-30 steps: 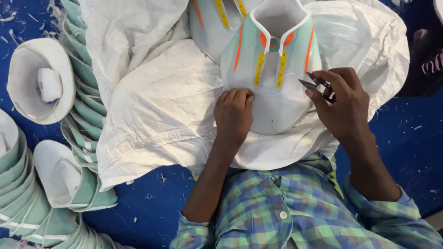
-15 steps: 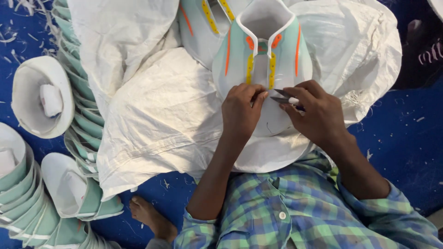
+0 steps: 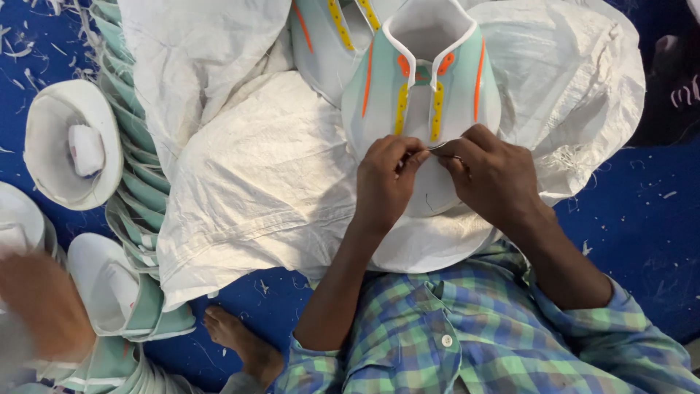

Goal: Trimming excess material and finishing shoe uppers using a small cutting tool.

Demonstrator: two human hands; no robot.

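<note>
**A:** Start from the plaid shirt (image 3: 467, 343) and work outward. What are the hands on?

**B:** Both meet just beyond the shirt, on the toe end of a mint-green shoe upper (image 3: 423, 95) lying across a white woven sack (image 3: 255, 182). The left hand (image 3: 385, 182) is curled, fingertips pinched together against the upper's centre. The right hand (image 3: 492, 175) is closed round a thin metal tool (image 3: 437, 146) (small snips or tweezers, I can't tell which), its tip pointing left toward the other hand's fingertips.

**A:** So how does the upper lie from the grip?

**B:** Its long axis runs straight away from the shirt: toe under the hands, white-edged collar at the far end. The tool tip sits at the near end of the two yellow eyelet strips, right where the lacing slit begins. Both hands are equally close; the spot lies between them.

**A:** And its look?

**B:** Pale green panels, orange stripes fanning out either side, yellow strips down the middle, a small orange patch near the collar. Flat and unsoled, it seems soft and flexible.

**A:** Further out from the shirt?

**B:** A second matching upper (image 3: 328, 44) beyond and left, partly under the first. Far left, a stacked row of uppers (image 3: 131, 153) on the blue floor (image 3: 642, 211), and a bare foot (image 3: 237, 339).
</note>
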